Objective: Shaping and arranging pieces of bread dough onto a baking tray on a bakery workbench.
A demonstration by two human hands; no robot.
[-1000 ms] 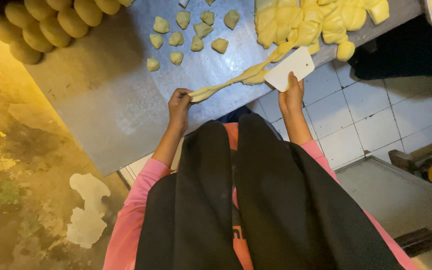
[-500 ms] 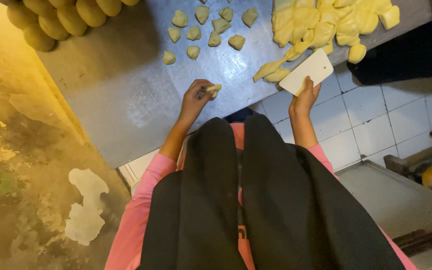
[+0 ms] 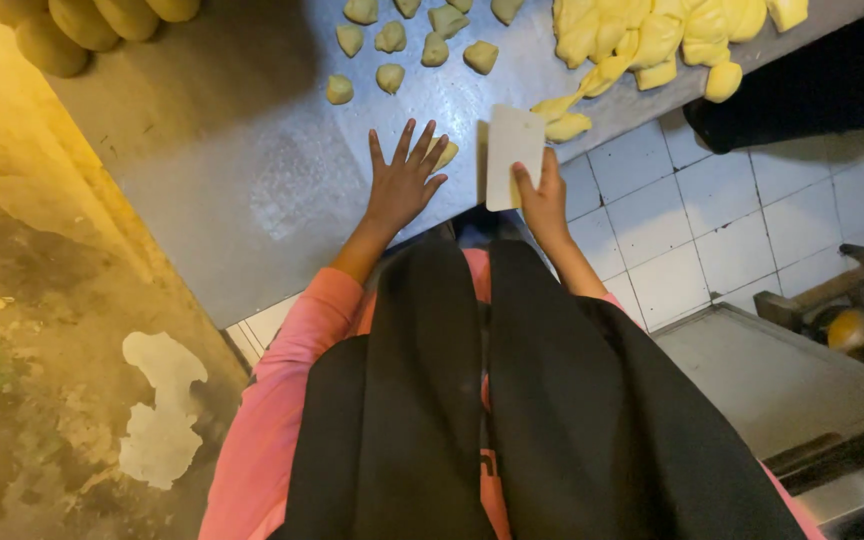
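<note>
Left hand (image 3: 404, 180) lies flat, palm down, fingers spread and released on the floured metal counter (image 3: 202, 150), close to its near edge. A small dough piece (image 3: 445, 153) sits under/just beside the ring and little fingertips, touching them; most of it is hidden by the fingers, only the outer end shows.

Right hand (image 3: 542, 200) grips a white rectangular dough scraper (image 3: 513, 155), thumb on the near face, other fingers clenched behind the lower end. Blade points away from the body, over the counter's near edge, just right of the dough piece. Can't tell if the blade touches the surface.

Just past the scraper's far corner: a tapering dough strip (image 3: 577, 95) running off the big dough mass (image 3: 652, 35) at the counter's far-right area.

Cut dough pieces (image 3: 389, 75) scattered mid-counter, far side, well apart from the left hand. Row of dough balls (image 3: 82, 20) at the far-left corner.
</note>
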